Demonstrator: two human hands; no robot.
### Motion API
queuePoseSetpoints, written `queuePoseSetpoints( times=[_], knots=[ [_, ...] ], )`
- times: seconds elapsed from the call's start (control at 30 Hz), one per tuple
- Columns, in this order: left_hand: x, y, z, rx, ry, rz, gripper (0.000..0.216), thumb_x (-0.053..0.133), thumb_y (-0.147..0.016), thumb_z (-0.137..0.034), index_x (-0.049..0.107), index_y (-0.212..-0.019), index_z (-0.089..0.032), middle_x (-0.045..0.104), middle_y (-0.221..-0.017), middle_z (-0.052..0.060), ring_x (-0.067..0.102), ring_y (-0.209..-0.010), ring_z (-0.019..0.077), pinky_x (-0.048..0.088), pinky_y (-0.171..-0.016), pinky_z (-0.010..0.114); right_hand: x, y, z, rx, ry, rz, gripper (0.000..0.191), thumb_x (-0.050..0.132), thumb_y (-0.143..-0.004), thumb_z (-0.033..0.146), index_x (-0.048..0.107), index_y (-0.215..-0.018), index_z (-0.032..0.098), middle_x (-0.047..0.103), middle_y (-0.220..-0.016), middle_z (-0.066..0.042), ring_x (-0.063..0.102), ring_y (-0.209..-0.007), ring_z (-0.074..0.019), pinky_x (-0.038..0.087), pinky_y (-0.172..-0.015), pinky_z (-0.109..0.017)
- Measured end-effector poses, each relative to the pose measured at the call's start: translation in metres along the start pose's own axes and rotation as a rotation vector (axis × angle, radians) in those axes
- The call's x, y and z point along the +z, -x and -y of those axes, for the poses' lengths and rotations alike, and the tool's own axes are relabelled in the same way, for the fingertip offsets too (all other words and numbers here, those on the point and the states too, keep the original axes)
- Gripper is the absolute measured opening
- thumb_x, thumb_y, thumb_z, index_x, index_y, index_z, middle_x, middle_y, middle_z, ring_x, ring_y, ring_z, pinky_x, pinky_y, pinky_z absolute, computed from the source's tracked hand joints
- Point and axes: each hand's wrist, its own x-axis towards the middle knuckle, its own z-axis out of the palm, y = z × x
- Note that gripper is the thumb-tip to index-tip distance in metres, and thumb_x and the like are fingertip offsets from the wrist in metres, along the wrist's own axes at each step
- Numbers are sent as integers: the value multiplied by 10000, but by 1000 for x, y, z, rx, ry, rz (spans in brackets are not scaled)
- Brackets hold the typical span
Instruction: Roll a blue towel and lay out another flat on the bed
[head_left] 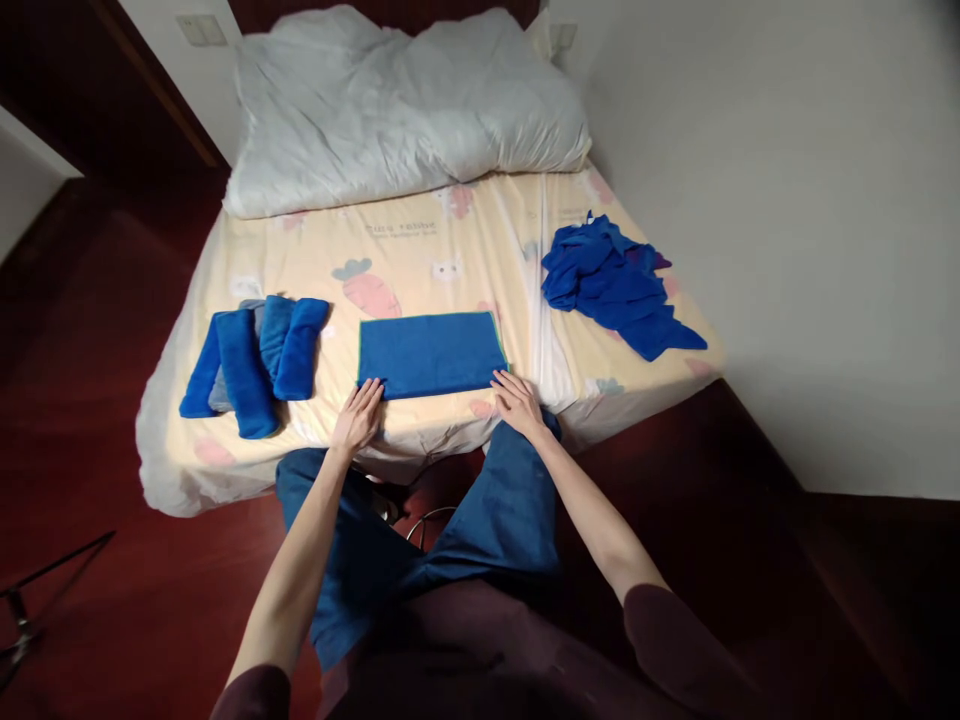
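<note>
A blue towel (430,353) lies folded flat into a rectangle near the front edge of the bed (420,250). My left hand (358,414) rests palm down at its near left corner, fingers spread. My right hand (516,400) rests flat at its near right corner. Neither hand grips anything. Several rolled blue towels (255,358) lie side by side to the left of the flat one. A heap of loose blue towels (611,282) sits at the bed's right side.
A rumpled white duvet (405,105) covers the head of the bed. The sheet is yellow with cartoon prints. A white wall (787,200) runs along the right. Dark red floor (82,330) surrounds the bed; a thin metal stand leg (52,570) shows at lower left.
</note>
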Motion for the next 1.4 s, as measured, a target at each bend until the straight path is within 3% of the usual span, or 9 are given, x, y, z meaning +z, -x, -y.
queuePoseSetpoints(
  times=[0.13, 0.37, 0.63, 0.77, 0.87, 1.03, 1.17, 1.3, 1.4],
  knots=[
    [3, 0, 0, -137, -25, -23, 637, 358, -1043, -383, 396, -1613, -104, 380, -1668, 168, 328, -1579, 306, 247, -1305, 534, 3, -5, 0, 55, 24, 106, 499, 397, -1053, 237, 568, -1520, 205, 508, -1608, -78, 468, -1516, -227, 356, -1263, -485],
    [11, -5, 4, -205, -36, -50, 684, 406, -989, -357, 384, -1616, -84, 396, -1651, 200, 378, -1554, 323, 273, -1283, 537, 10, -9, -1, 138, 43, 79, 539, 402, -1052, 257, 499, -1578, 183, 481, -1625, -92, 437, -1537, -239, 309, -1295, -495],
    [12, -23, 4, -281, -70, -24, 622, 354, -943, -128, 512, -1544, -101, 501, -1580, 213, 487, -1484, 328, 302, -1265, 555, 18, -21, -2, 174, 68, -12, 512, 471, -975, 169, 627, -1463, 178, 597, -1530, -90, 551, -1437, -245, 418, -1197, -467],
    [4, -27, 7, -238, -95, 9, 644, 336, -930, -79, 515, -1546, -119, 551, -1536, 218, 507, -1467, 331, 317, -1255, 579, 14, -36, 1, 219, 105, 52, 501, 482, -939, 98, 689, -1390, 164, 645, -1470, -116, 595, -1360, -303, 457, -1112, -515],
    [-7, -13, 8, -194, -131, 65, 646, 369, -920, -77, 517, -1547, -125, 552, -1539, 212, 510, -1465, 329, 340, -1255, 556, 1, -30, 2, 173, 122, 97, 498, 471, -942, 75, 705, -1375, 151, 666, -1438, -136, 606, -1325, -322, 463, -1089, -513],
    [-9, 37, 7, -86, -90, 91, 641, 368, -932, -89, 532, -1541, -204, 518, -1586, 136, 502, -1475, 280, 341, -1279, 508, -12, 21, 5, 132, 52, 38, 492, 486, -964, 112, 706, -1386, 235, 698, -1407, -80, 625, -1301, -299, 495, -1075, -506],
    [7, 60, 5, -120, 60, -34, 614, 374, -919, -101, 579, -1485, -226, 540, -1573, 107, 489, -1487, 247, 372, -1270, 513, -9, 38, 6, 229, -52, -32, 487, 511, -916, 91, 759, -1297, 266, 745, -1329, -47, 660, -1233, -275, 533, -1075, -499],
    [16, 54, 4, -215, 247, -220, 500, 421, -914, -183, 659, -1353, -198, 647, -1453, 133, 571, -1410, 259, 450, -1210, 519, -7, 30, 3, 288, -160, -86, 521, 520, -850, 71, 771, -1267, 257, 760, -1278, -61, 679, -1184, -250, 544, -1114, -458],
    [14, 49, 4, -238, 319, -286, 423, 473, -918, -275, 703, -1263, -191, 675, -1396, 149, 608, -1342, 284, 493, -1159, 507, -8, 27, 1, 311, -198, -111, 546, 504, -820, 51, 772, -1253, 248, 761, -1255, -62, 677, -1178, -241, 547, -1119, -430]
  ],
)
